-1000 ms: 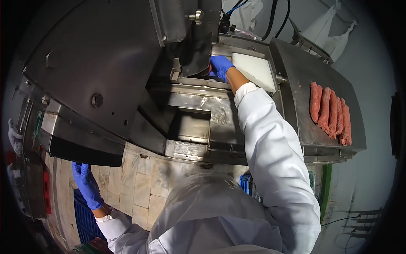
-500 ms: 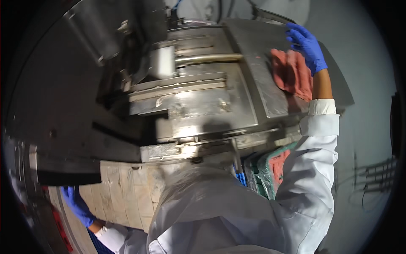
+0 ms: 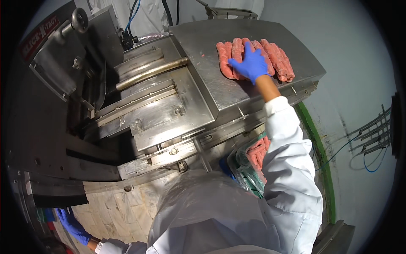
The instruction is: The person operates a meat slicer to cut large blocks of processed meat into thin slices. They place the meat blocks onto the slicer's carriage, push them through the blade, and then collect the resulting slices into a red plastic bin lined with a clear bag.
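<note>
Right hand palm-down, fingers spread, arm outstretched — left hand low, out to the side

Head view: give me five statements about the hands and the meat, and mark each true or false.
1. The blue-gloved right hand is spread over the long, reddish-pink meat rolls. True.
2. The blue-gloved left hand grips a meat roll. False: it is well apart from them, at the picture's lower left.
3. The meat rolls lie on a flat, grey metal table. True.
4. The right arm's sleeve is black. False: it is white.
5. A long green strip shows on the picture's right side. True.
</note>
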A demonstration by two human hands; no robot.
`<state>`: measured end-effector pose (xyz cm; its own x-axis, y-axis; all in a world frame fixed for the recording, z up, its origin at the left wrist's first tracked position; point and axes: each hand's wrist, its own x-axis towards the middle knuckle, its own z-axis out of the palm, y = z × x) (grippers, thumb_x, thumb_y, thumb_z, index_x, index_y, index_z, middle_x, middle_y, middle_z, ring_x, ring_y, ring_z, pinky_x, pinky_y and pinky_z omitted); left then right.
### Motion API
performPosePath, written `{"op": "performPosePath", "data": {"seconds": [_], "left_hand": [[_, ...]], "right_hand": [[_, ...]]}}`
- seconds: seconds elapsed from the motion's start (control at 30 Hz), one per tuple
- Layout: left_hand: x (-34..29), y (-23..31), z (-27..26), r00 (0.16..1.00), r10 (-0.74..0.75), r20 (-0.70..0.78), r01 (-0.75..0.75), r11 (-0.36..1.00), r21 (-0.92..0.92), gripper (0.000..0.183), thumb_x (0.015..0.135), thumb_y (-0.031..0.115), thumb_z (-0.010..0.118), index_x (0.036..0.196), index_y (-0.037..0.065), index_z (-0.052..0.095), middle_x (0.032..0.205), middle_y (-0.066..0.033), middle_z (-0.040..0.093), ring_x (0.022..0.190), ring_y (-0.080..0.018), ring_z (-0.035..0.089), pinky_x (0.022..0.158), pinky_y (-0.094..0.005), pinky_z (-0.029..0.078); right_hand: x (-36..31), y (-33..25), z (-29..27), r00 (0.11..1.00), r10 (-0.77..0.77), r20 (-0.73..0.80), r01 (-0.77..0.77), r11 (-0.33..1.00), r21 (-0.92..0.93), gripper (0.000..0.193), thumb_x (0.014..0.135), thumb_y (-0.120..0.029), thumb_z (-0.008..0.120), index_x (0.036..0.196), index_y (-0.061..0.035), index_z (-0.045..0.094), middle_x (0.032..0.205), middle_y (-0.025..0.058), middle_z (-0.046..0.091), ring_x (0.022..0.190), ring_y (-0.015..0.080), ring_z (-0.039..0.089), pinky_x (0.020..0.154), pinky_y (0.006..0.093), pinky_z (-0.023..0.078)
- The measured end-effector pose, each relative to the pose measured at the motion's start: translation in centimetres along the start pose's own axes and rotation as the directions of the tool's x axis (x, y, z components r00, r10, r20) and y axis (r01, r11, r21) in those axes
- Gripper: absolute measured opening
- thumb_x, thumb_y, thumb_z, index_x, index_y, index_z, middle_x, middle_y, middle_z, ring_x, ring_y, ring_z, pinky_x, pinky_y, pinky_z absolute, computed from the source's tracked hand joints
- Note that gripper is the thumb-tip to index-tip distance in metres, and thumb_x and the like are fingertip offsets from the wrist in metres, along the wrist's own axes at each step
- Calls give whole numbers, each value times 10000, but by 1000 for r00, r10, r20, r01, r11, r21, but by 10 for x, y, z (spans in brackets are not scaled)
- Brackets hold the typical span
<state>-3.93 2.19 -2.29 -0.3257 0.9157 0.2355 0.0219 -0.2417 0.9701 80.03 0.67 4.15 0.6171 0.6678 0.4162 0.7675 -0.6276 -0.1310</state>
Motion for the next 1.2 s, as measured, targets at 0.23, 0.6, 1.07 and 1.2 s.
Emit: {"op": "performPosePath", "data": {"seconds": [0.23,0.6,1.07,1.2], "left_hand": [[-3,-1,6,999,30,9,-30,999,-38,506,979,209,483,1426,5,360,1431,-135,419,1329,-255,385,1119,-420,288],[1,-10,-1,995,94,39,-92,995,-37,532,919,157,592,1387,-12,403,1359,-122,480,1244,-224,462,1088,-403,335],[-16,17,44,997,36,-72,-41,997,-71,456,889,63,606,1318,-33,486,1277,-78,554,1165,-156,509,1042,-305,341],[-21,13,41,994,50,-96,-56,997,-62,461,900,90,598,1330,-25,476,1290,-85,547,1176,-164,510,1041,-309,352]], "right_hand": [[20,6,3,975,30,219,-30,1000,-2,635,768,-337,646,1331,-159,414,1351,166,463,1237,395,449,998,456,418],[41,-48,4,953,-301,27,232,785,575,799,678,-224,692,1358,71,393,1097,239,640,908,291,670,766,347,530],[-11,-456,187,489,-847,208,732,528,431,554,757,-292,692,1243,-61,559,1155,184,634,977,306,634,873,378,499],[0,-455,213,235,-972,22,613,166,773,393,846,-204,633,1206,-54,586,1200,122,629,1086,259,581,958,346,443]]}}
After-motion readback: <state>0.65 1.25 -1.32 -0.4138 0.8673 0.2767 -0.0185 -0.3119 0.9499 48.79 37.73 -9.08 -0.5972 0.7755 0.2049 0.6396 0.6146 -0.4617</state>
